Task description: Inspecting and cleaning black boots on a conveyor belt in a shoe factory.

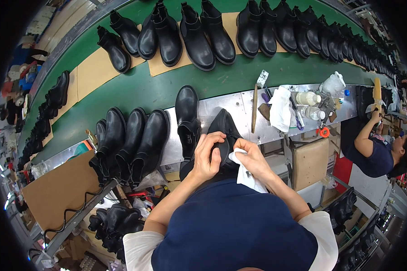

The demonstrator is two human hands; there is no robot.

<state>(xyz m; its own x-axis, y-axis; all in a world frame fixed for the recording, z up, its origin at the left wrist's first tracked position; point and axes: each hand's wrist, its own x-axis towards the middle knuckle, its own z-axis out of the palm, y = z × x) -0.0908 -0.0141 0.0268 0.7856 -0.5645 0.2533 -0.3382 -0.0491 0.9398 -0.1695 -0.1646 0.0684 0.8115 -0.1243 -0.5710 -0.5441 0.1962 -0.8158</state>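
A black ankle boot point(223, 124) is tilted against my lap at the edge of the metal ledge, its toe pointing away from me. My left hand point(208, 156) curls its fingers over the left side of this boot. From the right, my right hand point(252, 158) pinches a white cloth point(248, 175) against the boot, and the cloth hangs down over my navy apron. Just left of them another black boot point(186, 106) lies on the ledge, toe away. My hands and lap hide the rear of the held boot.
Several black boots point(151, 142) stand on the left. Beyond the ledge, a green conveyor point(167, 86) carries rows of boots on cardboard. To the right are a wooden stick point(254, 108), a white rag point(280, 108), bottles point(308, 98) and an orange tape roll point(323, 132). A co-worker point(375, 144) sits far right.
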